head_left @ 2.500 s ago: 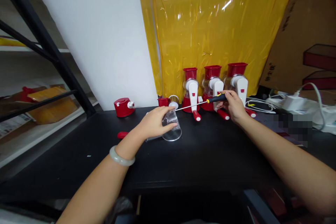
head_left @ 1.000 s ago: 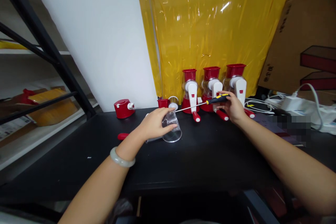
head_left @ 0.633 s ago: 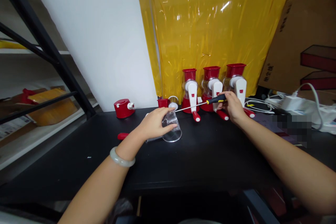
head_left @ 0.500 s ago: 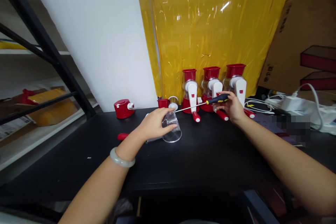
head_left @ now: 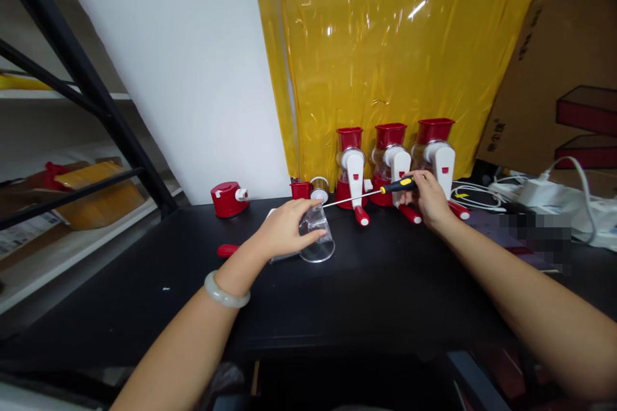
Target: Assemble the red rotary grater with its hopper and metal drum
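My left hand [head_left: 284, 229] grips a clear plastic housing [head_left: 316, 236] resting on the black table [head_left: 366, 289], its wide mouth turned toward me. My right hand [head_left: 430, 198] is closed round the black-and-yellow handle of a screwdriver [head_left: 380, 191]. The thin metal shaft runs left, and its tip meets the top of the clear housing by my left fingers. A pale bangle sits on my left wrist.
Three red-and-white hand-crank grinders [head_left: 393, 164] stand in a row against a yellow plastic sheet [head_left: 385, 45]. A red base part [head_left: 227, 198], a small red cup [head_left: 301, 189] and a red handle [head_left: 226, 250] lie nearby. White cables [head_left: 544, 192] and cardboard boxes at right; black shelving at left.
Both hands stay in place. The right hand has shifted its grip slightly on the screwdriver handle, which sits a touch lower; the clear housing has not moved.
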The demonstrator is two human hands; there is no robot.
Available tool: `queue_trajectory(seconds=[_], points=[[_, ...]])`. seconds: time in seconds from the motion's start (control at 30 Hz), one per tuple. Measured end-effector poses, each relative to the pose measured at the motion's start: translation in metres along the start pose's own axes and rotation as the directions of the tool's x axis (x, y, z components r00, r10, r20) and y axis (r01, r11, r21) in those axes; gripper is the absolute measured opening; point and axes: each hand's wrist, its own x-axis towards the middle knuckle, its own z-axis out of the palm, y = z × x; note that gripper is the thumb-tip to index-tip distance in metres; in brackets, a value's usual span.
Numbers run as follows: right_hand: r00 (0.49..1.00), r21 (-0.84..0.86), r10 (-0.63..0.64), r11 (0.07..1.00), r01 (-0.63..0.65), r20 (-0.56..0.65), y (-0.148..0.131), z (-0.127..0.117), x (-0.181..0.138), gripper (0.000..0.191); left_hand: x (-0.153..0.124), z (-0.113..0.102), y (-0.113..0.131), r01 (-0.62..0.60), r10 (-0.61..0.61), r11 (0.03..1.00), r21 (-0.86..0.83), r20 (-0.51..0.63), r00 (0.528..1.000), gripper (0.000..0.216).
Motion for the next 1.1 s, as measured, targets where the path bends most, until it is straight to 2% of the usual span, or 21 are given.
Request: queue_trajectory(seconds=[0.13,0.23,0.43,0.53,0.67,0.77,1.0,1.1], points=[[0.999,0.052,0.030,0.998,-0.032,0.034,-0.0002,-0.0029,0.0016,0.030,0.0002,0.0001,0.0005,-0.009,0.009,1.000,-0.014,-0.011,1.000,0.059],[1.000,0.033,0.021,0.999,-0.021,-0.003,-0.0018,-0.0023,0.0020,0.030,-0.0002,0.0008,-0.0008,-0.013,0.013,1.000,-0.009,-0.018,1.000,0.060],[1.000,-0.003,0.004,1.000,-0.005,-0.030,-0.0031,0.0028,-0.0006,0.041,-0.0001,0.0009,-0.0021,-0.012,0.012,1.000,0.009,-0.001,1.000,0.061],[1.000,-0.018,-0.003,1.000,0.003,-0.026,-0.0012,0.0011,-0.0005,0.039,0.0002,0.0009,-0.0017,-0.010,0.010,1.000,0.013,-0.004,1.000,0.060],[0.998,0.081,0.067,0.994,-0.066,-0.002,-0.0004,-0.0035,0.0014,0.031,0.0000,0.0018,-0.0023,-0.011,0.011,1.000,0.008,-0.009,1.000,0.059],[0.998,0.087,0.070,0.994,-0.069,-0.006,-0.0019,-0.0039,0.0022,0.026,-0.0001,0.0021,-0.0029,-0.013,0.013,1.000,0.007,-0.011,1.000,0.059],[0.999,0.011,0.041,0.999,-0.041,-0.003,-0.0037,0.0013,-0.0008,0.034,-0.0004,0.0011,-0.0029,-0.008,0.008,1.000,0.011,-0.004,1.000,0.060],[0.997,0.056,0.075,0.996,-0.075,0.002,-0.0037,0.0003,-0.0013,0.031,-0.0004,0.0014,-0.0031,-0.010,0.010,1.000,0.007,-0.010,1.000,0.060]])
